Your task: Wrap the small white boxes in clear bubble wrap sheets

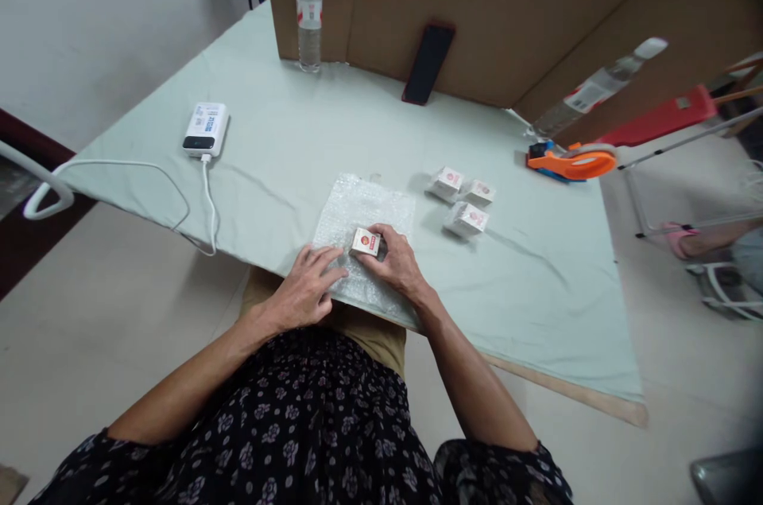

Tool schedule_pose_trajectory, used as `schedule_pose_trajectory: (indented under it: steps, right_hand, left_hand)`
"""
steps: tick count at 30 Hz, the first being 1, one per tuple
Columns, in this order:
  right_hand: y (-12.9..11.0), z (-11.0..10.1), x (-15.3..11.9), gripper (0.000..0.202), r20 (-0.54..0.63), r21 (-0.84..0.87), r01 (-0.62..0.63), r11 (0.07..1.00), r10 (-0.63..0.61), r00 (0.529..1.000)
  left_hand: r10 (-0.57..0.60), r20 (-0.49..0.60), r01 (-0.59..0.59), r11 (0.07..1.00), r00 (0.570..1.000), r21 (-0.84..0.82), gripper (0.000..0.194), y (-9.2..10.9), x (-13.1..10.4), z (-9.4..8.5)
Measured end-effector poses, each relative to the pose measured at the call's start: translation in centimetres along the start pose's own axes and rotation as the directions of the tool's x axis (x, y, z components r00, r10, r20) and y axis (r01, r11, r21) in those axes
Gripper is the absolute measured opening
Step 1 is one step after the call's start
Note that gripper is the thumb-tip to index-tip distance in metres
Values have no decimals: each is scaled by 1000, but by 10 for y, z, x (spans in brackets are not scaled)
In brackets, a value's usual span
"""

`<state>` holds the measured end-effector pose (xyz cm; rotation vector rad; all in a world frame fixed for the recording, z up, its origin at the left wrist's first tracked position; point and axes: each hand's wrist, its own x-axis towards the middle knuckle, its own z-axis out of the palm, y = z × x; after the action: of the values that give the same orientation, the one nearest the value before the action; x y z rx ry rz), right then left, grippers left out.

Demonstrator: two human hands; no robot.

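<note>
A small white box (366,242) with a red emblem rests on a sheet of bubble wrap (363,203) near the table's front edge. My right hand (398,260) grips this box from the right, thumb at the near side and fingers at the far side. Lying on the left part of the bubble wrap, my left hand (310,282) has its fingers stretched and apart, with the fingertips just left of the box. To the right sit three similar small boxes in clear wrapping, among them a wrapped box (470,219) closest to me.
A power bank (206,130) with a white cable lies at left. Along the cardboard wall (381,4) stand a water bottle (309,12) and a phone (428,64). An orange tape dispenser (571,161) and a leaning bottle (596,90) are at the right edge.
</note>
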<state>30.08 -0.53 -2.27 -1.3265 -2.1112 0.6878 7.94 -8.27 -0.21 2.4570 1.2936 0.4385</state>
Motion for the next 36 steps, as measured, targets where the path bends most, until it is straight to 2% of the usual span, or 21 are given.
schedule_pose_trajectory:
  steps: [3,7,9,13,16,17,19,21,24,26,29,32,36]
  right_hand:
    - [0,1,1,42,-5,14,-14,1000,14,1000]
    - [0,2,2,43,0,45,-21,999,21,1000]
    - [-2,-5,-1,50,9,73,-16,997,15,1000]
    - [-12,-33,-19,59,-23,132,-22,991,25,999]
    - [-22,-45,-32,63,25,65,34,997,-36,999]
    - [-24,-45,-34,59,33,20,48,999,-48,998]
    - [-24,-40,-33,34,5,-45,39,998,-39,999]
    - [-21,-34,-27,12,-50,-21,8,1000,-9,999]
    - [-13,-27,-15,14,-89,122,-17,992,28,996]
    - [-9,-25,-10,15,-83,211,-39,977,58,995]
    - [-4,-23,-7,18,-72,312,-95,945,123,990]
    - [-2,-20,-6,19,-74,382,-122,916,162,984]
    - [-3,-17,-7,17,-94,400,-118,909,168,981]
  left_hand:
    - [-18,-29,19,999,999,51,41,0,-2,-1]
    - [1,-153,5,999,988,40,19,-1,1,1]
    - [-30,-220,25,999,975,-26,14,1,9,-1]
    - [-168,-300,117,976,939,-182,9,3,36,-11]
    - [-273,-289,193,941,918,-276,8,0,56,-17]
    - [-307,-273,220,926,912,-308,8,-1,60,-19]
    - [-356,-229,259,894,906,-365,7,-5,66,-20]
    - [-341,-170,255,885,924,-389,10,-9,67,-22]
    - [-251,-110,197,912,962,-360,29,-12,68,-24]
    - [-239,-106,185,911,965,-367,27,-12,71,-24]
    - [-305,-100,220,843,947,-491,10,-11,79,-18]
    - [-366,-86,245,762,927,-600,13,-10,87,-9]
    - [-394,-110,237,728,913,-644,14,-9,88,-3]
